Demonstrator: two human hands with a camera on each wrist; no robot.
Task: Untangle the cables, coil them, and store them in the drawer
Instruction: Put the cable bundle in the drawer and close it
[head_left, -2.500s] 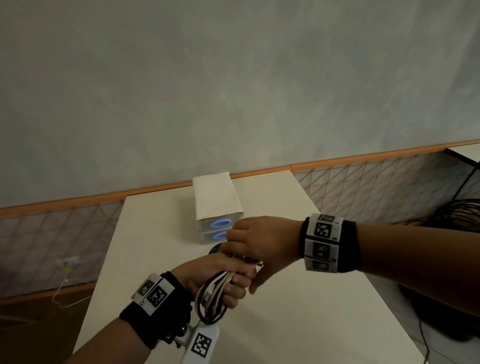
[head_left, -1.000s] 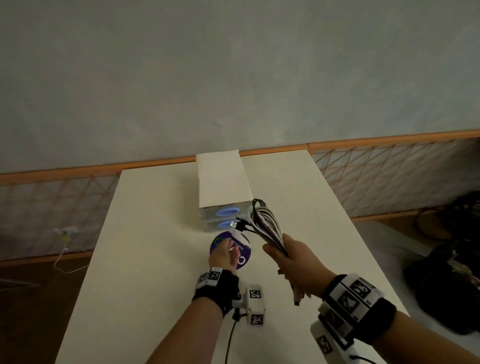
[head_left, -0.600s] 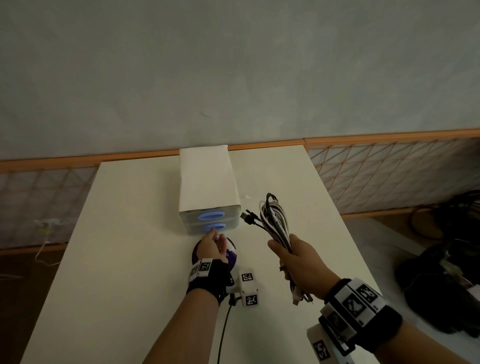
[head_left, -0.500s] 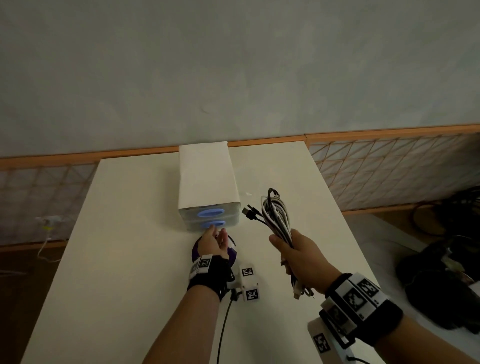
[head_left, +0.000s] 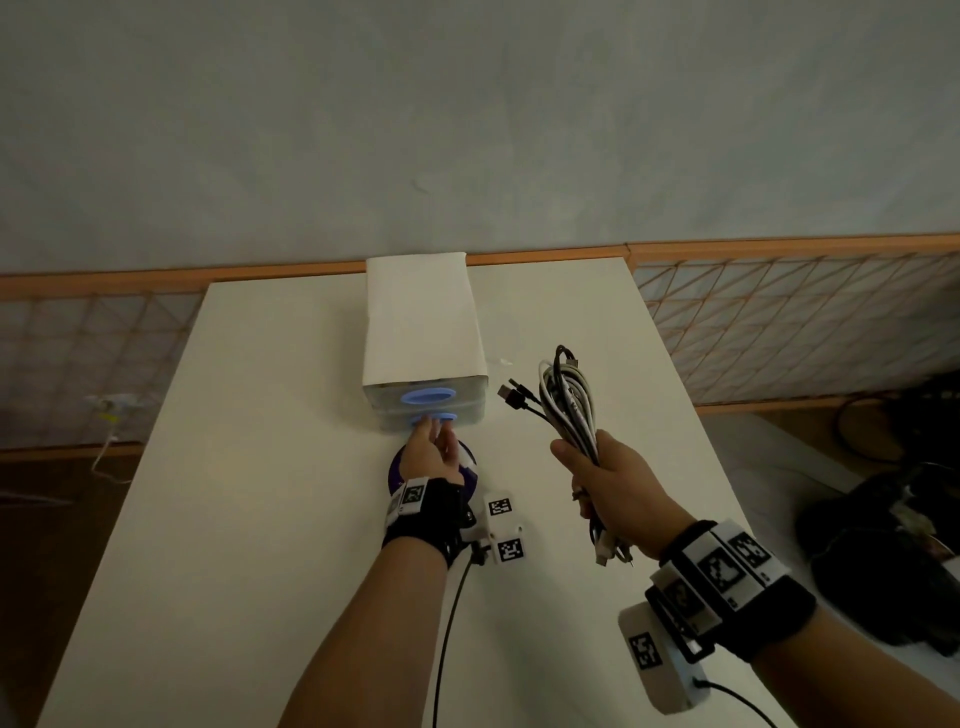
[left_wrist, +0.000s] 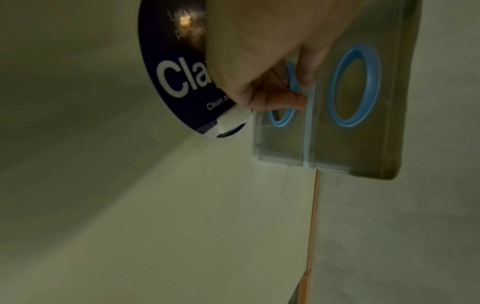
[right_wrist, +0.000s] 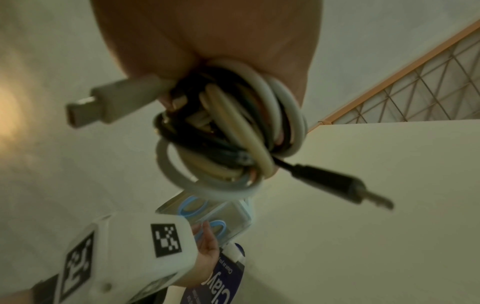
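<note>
A small drawer unit with a white top and two blue oval handles stands at the back middle of the table; both drawers are closed. My left hand reaches its front. In the left wrist view the thumb and a finger pinch the rim of the lower handle, below the upper handle. To the right my right hand grips a coiled bundle of white and black cables upright above the table. Plugs stick out of the bundle.
A round dark-blue lid printed "Clay" lies on the table right in front of the unit, under my left hand. The cream table ends near my right arm. Dark bags and cables lie on the floor at the right.
Both hands held the bundle at first. My right hand took it off to the right, and my left hand moved forward to the lower drawer handle.
</note>
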